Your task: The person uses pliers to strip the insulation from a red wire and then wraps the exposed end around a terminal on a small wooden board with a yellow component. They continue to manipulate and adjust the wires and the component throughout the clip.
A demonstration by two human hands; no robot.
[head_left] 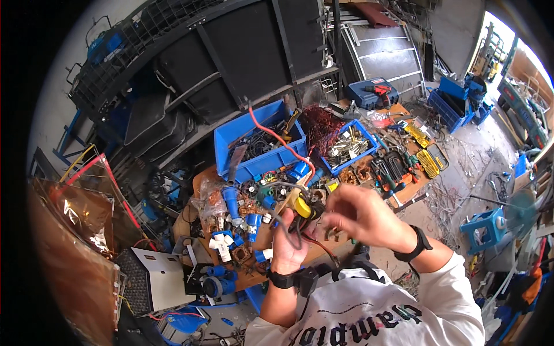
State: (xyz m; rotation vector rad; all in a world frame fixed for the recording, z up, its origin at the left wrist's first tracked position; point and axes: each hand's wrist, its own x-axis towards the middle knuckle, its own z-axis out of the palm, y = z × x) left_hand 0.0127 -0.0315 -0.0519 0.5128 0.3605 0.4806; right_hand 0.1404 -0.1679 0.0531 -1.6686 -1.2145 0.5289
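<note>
My left hand [288, 245] is closed around a yellow-and-black object [302, 207] with a grey cable looping beside it; its exact kind is unclear. Just right of it, my right hand [363, 214] has its fingers curled toward the thumb, near the object's black end. Whatever those fingers pinch, if anything, is hidden. A red cable [266, 131] runs from the far side over a blue bin down toward the held object. Below the hands, another dark red cable [323, 247] hangs toward my body.
A wooden table [316, 254] carries blue plug connectors [231, 203], a blue bin [236, 168] of cables, a smaller blue crate [353, 160] of metal pieces, a dark red wire tangle [321, 124], pliers [393, 168] and a yellow bit case [428, 164]. A blue stool [485, 229] stands right.
</note>
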